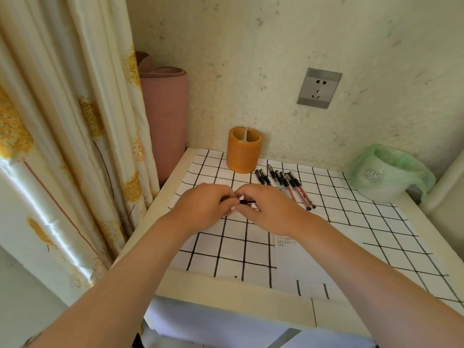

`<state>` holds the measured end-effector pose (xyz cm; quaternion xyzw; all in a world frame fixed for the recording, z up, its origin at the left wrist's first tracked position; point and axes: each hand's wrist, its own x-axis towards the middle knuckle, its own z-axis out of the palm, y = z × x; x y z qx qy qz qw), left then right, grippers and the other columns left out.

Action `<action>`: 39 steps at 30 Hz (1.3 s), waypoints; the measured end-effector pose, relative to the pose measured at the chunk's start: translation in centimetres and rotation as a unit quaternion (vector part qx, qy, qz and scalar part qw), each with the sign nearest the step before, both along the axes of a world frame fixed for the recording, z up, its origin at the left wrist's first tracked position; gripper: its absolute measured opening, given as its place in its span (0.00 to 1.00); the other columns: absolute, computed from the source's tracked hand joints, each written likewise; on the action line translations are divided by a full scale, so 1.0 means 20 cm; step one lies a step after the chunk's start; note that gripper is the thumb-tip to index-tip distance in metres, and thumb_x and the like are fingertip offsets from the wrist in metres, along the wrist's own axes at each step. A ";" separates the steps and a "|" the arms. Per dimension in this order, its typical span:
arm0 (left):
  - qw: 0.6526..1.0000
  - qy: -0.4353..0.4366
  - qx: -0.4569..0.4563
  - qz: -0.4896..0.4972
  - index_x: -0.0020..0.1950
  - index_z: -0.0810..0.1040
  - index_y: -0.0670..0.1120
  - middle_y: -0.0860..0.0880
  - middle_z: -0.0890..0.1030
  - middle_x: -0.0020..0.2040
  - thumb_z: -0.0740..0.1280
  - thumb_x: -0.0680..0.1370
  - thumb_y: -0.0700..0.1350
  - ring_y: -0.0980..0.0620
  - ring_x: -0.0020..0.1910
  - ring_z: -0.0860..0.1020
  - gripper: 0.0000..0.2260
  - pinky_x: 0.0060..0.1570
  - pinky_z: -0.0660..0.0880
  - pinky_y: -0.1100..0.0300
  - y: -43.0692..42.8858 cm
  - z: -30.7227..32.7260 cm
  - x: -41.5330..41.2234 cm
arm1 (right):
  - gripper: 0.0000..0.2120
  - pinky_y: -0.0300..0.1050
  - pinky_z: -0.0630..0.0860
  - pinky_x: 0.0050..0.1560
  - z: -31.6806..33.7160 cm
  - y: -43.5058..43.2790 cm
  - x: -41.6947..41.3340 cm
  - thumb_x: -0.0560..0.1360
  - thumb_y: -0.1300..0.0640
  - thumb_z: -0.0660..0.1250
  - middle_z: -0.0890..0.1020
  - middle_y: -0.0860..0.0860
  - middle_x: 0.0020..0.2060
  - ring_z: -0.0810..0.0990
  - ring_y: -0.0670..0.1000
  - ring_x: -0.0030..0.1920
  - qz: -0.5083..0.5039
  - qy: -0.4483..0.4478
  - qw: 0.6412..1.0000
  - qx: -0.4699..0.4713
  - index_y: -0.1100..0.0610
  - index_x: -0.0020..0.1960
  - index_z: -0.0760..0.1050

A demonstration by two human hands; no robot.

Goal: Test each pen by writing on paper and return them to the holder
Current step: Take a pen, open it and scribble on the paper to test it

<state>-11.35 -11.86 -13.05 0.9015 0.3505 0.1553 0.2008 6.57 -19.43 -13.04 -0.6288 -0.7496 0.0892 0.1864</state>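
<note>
1. One pen point(247, 202), up in the air just above the surface point(226, 295). Lies sideways, left to right, with a black bit showing in the middle.
2. Left hand point(208, 207) pinches one end, right hand point(266, 209) pinches the other, fingers curled on both sides. Same closeness for both hands. Maybe a cap coming off or going on; cannot tell which.
3. Just behind the right hand: a row of pens point(286, 187), flat and side by side, long way pointing toward the wall. About six, but too close together to count for sure.
4. Straight behind the hands, near the wall: one orange holder point(243, 151), upright, with no pens sticking out.
5. Under the right arm, closer to the body: one paper point(301, 259) with a little writing at its top corner.
6. Far right: one bin point(386, 172) with a green bag.
</note>
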 end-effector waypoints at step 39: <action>0.986 -0.033 -0.134 -0.098 0.46 0.83 0.52 0.56 0.84 0.42 0.74 0.75 0.48 0.59 0.43 0.81 0.03 0.52 0.80 0.52 -0.12 -0.03 0.48 | 0.08 0.47 0.72 0.37 -0.13 -0.32 0.39 0.82 0.51 0.58 0.77 0.45 0.39 0.75 0.48 0.39 -0.059 -0.036 0.998 -0.001 0.51 0.52 0.74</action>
